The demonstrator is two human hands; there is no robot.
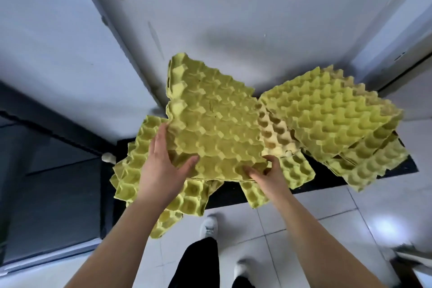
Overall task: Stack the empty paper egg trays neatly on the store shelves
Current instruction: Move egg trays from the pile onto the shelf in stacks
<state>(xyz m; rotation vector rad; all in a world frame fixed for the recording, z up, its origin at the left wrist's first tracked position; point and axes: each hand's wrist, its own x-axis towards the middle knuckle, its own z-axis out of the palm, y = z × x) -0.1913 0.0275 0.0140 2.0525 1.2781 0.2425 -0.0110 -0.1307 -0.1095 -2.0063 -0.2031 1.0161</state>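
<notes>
A thin stack of yellow-green paper egg trays [215, 119] is held up in front of me, tilted, bumps facing me. My left hand [161, 166] holds its lower left edge, thumb on the top face and fingers along the side. My right hand [266, 173] pinches the lower right corner, fingers curled under it. Below them, loose egg trays [133, 170] lie scattered on a black surface [327, 177]. A second pile of trays [339, 119] leans at the right, with a paler tray [275, 133] partly showing between the piles.
A white wall and door frame [131, 54] stand behind the trays. Dark shelving or a cabinet [58, 182] is at the left. White floor tiles [327, 229] and my feet in white shoes [209, 227] lie below.
</notes>
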